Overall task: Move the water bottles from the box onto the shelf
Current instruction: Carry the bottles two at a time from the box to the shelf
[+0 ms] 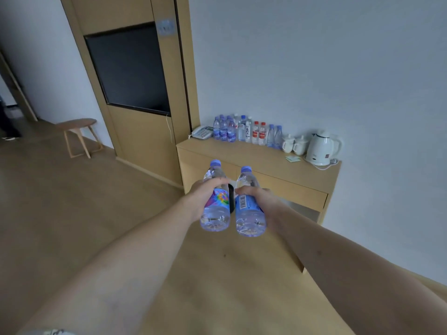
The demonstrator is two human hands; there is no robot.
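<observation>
My left hand (pixel 202 193) grips a clear water bottle (pixel 216 213) with a blue cap and a colourful label. My right hand (pixel 260 195) grips a second blue-capped bottle (pixel 250 221) with a blue barcode label. Both bottles are held upright side by side in mid-air, in front of a low wooden shelf unit (pixel 266 163) against the white wall. A row of several water bottles (pixel 242 130) stands at the back of the shelf top, some with red labels. No box is in view.
On the shelf top sit a telephone (pixel 202 132) at the left, two white cups (pixel 294 143) and a white kettle (pixel 320 147) at the right. A tall wooden panel with a dark screen (pixel 130 68) stands left of the shelf. A small wooden stool (pixel 78 134) stands farther left.
</observation>
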